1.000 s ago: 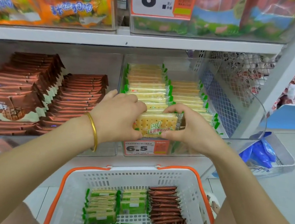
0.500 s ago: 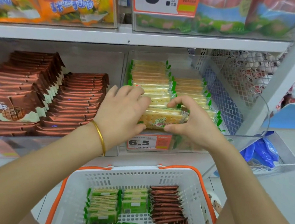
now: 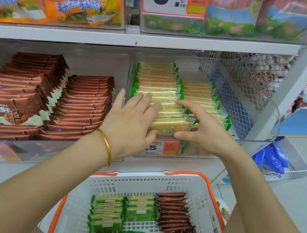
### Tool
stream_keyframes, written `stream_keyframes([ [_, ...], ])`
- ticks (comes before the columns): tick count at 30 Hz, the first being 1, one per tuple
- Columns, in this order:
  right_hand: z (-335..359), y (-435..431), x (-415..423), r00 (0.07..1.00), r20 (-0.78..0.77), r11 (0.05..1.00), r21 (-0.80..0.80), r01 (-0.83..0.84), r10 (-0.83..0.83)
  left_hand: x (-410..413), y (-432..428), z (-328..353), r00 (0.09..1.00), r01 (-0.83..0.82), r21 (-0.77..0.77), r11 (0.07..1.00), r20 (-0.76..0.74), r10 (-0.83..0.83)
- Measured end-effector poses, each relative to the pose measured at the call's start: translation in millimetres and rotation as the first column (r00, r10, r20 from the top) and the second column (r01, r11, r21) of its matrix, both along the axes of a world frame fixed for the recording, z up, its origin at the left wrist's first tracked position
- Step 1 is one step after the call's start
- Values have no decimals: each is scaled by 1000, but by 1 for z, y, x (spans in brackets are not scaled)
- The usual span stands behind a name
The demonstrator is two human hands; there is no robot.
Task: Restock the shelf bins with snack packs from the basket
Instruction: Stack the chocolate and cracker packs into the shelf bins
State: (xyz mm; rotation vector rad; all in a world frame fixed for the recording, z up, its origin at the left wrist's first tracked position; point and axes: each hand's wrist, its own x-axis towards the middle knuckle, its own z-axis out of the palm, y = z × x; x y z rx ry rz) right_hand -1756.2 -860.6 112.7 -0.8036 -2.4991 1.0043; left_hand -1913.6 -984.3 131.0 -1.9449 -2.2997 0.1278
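1. The front cracker pack (image 3: 171, 125) is standing face-out at the head of the left row in the clear shelf bin (image 3: 191, 70), leaning on the packs behind it, probably so its label shows.
2. The left hand (image 3: 132, 121) is lying flat with straight, spread fingers on the pack's left end, apparently squaring the row. The right hand (image 3: 204, 132) is spanning the right end wide open, thumb at the lower edge; neither is gripping.
3. Half a second ago both hands were curling round this pack; now they are loosening as it settles in.
4. The basket (image 3: 141, 175) below is holding more green packs (image 3: 108, 213) and brown packs (image 3: 174, 210), so restocking is likely continuing.
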Motion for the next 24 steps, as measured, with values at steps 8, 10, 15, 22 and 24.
stream_keyframes([
  [8, 3, -7, -1, 989, -111, 984, -163, 75, -94, 1, 9, 5, 994, 11, -147, 989, -105, -27],
  [10, -1, -9, -3, 989, -92, 986, -130, 103, -115, -1, 7, 4, 996, 15, -136, 991, -89, -27],
  [15, 1, -5, 3, 999, -5, 989, -141, 50, -51, 0, -5, 0, 1000, -5, -22, 1000, -11, 5],
  [22, 0, -13, -9, 982, 121, 988, -39, 150, -144, 7, 6, 3, 999, -37, -67, 997, -16, 36],
  [24, 0, -15, -11, 985, 115, 990, -44, 137, -131, 4, 2, 3, 999, -30, -83, 996, -22, 28],
])
